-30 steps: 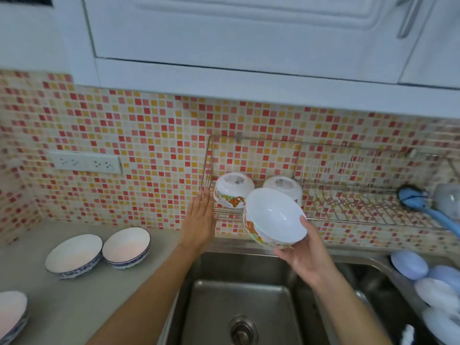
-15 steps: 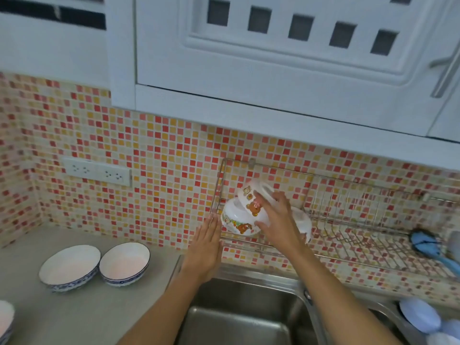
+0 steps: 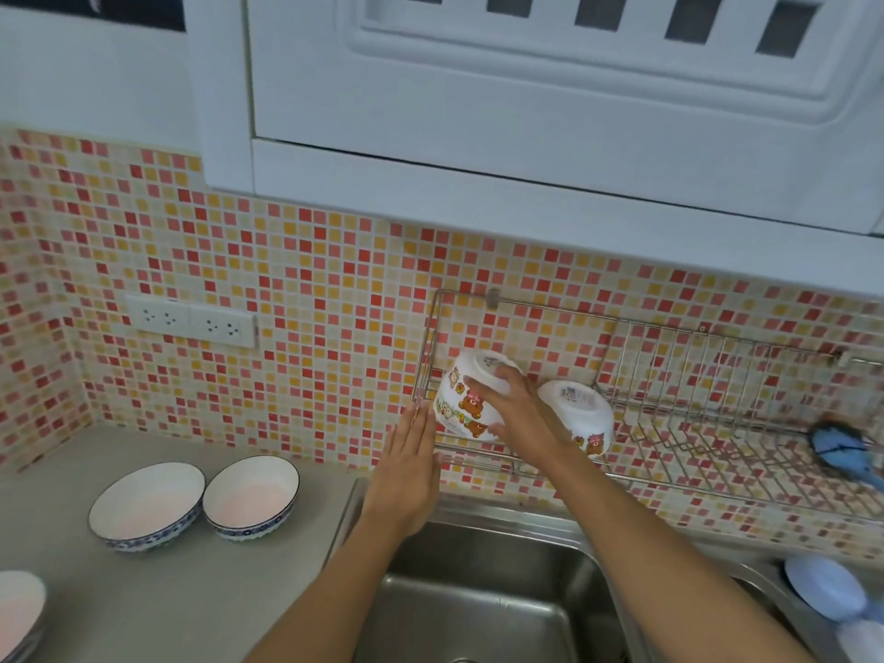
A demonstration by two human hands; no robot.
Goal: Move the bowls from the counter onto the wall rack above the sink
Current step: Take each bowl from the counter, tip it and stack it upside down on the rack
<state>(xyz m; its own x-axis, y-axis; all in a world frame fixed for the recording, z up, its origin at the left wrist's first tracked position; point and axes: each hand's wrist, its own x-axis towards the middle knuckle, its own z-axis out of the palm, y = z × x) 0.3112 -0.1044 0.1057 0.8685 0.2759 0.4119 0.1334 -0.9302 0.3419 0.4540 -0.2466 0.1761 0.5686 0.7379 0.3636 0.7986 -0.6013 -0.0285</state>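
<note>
A wire wall rack [image 3: 679, 375] hangs on the tiled wall above the sink [image 3: 483, 610]. At its left end, my right hand [image 3: 521, 413] grips an upside-down white bear-print bowl [image 3: 471, 399], stacked over another bear-print bowl under it. A second upturned bear-print bowl [image 3: 581, 413] rests to the right. My left hand [image 3: 411, 471] is flat and open against the rack's left edge, holding nothing. Two blue-rimmed bowls [image 3: 148, 504] [image 3: 251, 497] stand on the grey counter [image 3: 201, 590]; another bowl [image 3: 16, 610] shows at the left edge.
A blue brush [image 3: 842, 449] lies on the rack's right part. Pale blue dishes [image 3: 825, 588] sit beside the sink at the lower right. White cabinets [image 3: 526, 88] hang low above the rack. A socket strip [image 3: 191, 320] is on the wall at left.
My right hand has carried the bear-print bowl up from over the sink, turned it upside down and set it onto the bowl at the rack's left end. The view has tilted upward.
</note>
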